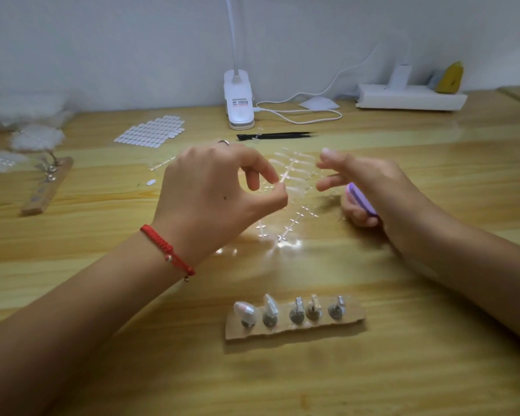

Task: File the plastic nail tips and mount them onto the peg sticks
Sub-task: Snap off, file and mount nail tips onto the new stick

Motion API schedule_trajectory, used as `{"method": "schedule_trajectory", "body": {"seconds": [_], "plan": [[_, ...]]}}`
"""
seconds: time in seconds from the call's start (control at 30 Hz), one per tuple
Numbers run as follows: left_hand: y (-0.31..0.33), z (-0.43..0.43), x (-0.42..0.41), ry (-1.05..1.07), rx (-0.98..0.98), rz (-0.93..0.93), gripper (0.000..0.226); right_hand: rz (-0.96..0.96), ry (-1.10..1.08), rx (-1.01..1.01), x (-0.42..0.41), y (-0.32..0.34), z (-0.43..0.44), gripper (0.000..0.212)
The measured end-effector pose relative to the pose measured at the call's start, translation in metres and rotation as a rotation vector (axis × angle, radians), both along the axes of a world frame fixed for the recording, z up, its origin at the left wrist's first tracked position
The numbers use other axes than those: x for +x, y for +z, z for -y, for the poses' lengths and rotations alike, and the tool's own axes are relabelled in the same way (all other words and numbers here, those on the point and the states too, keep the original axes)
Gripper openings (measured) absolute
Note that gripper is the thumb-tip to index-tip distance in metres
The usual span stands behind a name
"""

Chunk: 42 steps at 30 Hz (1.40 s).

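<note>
Nearest the front edge of the wooden table, a cardboard strip is set with five peg sticks in a row. The two at its left end are already capped with mounted tips. What sits on the other three cannot be made out.

Beyond it, toward the middle of the table, a single clear nail tip is pinched between thumb and forefinger of the left hand. It is held up just above the clear frame of nail tips lying on the surface. A purple file is kept in the right hand by the curled lower fingers, while the forefinger and middle finger are stretched toward the pinched tip without touching it.

Black tweezers and a sheet of adhesive tabs are laid farther back. A second strip is placed by the left edge. A clip lamp and a power strip are stood along the far edge.

The filing step appears to be in hand, with a loose tip readied. Next, the file would need to be brought round to the tip's edge while the pinch is kept firm, since so small and slick a piece could easily be flicked away.
</note>
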State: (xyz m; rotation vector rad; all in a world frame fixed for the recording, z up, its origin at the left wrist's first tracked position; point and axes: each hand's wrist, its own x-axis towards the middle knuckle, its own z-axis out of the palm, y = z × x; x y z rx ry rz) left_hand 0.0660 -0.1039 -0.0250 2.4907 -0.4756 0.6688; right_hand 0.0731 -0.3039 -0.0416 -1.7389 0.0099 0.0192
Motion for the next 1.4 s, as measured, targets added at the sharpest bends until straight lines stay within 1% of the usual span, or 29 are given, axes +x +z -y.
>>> {"method": "schedule_trajectory", "body": {"seconds": [0.03,0.07,0.1,0.17,0.2,0.3,0.33,0.4,0.5,0.6,0.63,0.77,0.93,1.0,1.13,1.23,1.4], "plan": [[0.000,0.000,-0.002,-0.017,-0.002,0.023,0.014,-0.057,0.043,0.061,-0.002,0.001,-0.002,0.051],[-0.001,0.001,-0.004,-0.040,-0.001,0.045,0.012,-0.089,0.079,0.100,-0.003,0.001,-0.005,0.051],[-0.003,0.002,-0.007,-0.068,0.000,0.065,0.011,-0.099,0.108,0.126,-0.005,0.000,-0.007,0.046],[-0.007,0.004,-0.010,-0.127,-0.033,0.059,0.011,-0.077,0.141,0.148,-0.009,-0.002,-0.011,0.028],[-0.009,0.004,-0.009,-0.161,-0.114,0.004,0.014,-0.049,0.145,0.150,-0.012,-0.002,-0.013,0.022],[-0.007,0.001,-0.006,-0.210,-0.563,-0.379,0.030,0.035,0.135,0.120,-0.014,-0.002,-0.012,0.020],[-0.009,-0.001,-0.004,-0.205,-0.632,-0.456,0.033,0.050,0.135,0.097,-0.014,-0.001,-0.012,0.020],[-0.013,-0.005,-0.002,-0.204,-0.641,-0.498,0.032,0.063,0.133,0.036,-0.014,-0.002,-0.012,0.020],[-0.015,-0.008,-0.002,-0.199,-0.638,-0.542,0.028,0.075,0.141,-0.023,-0.014,-0.004,-0.012,0.012],[-0.015,-0.011,0.000,-0.211,-0.618,-0.597,0.028,0.065,0.160,0.022,-0.014,-0.005,-0.012,0.030],[-0.016,-0.011,0.000,-0.225,-0.626,-0.597,0.030,0.061,0.172,0.048,-0.013,-0.004,-0.012,0.032],[-0.017,-0.009,-0.001,-0.234,-0.658,-0.604,0.036,0.049,0.196,0.114,-0.010,-0.005,-0.011,0.026],[-0.018,-0.010,0.001,-0.265,-0.634,-0.647,0.037,0.004,0.229,0.117,-0.008,-0.004,-0.008,0.023],[-0.019,-0.009,0.000,-0.300,-0.623,-0.676,0.035,-0.022,0.270,0.124,-0.008,-0.003,-0.006,0.020],[-0.019,-0.008,-0.001,-0.404,-0.639,-0.721,0.027,-0.055,0.385,0.146,-0.009,-0.001,-0.006,0.004],[-0.017,-0.007,-0.001,-0.447,-0.641,-0.748,0.020,-0.072,0.428,0.149,-0.009,0.000,-0.005,0.011],[-0.017,-0.005,-0.002,-0.506,-0.623,-0.748,0.026,-0.072,0.551,0.138,-0.013,0.003,-0.005,0.014]]}}
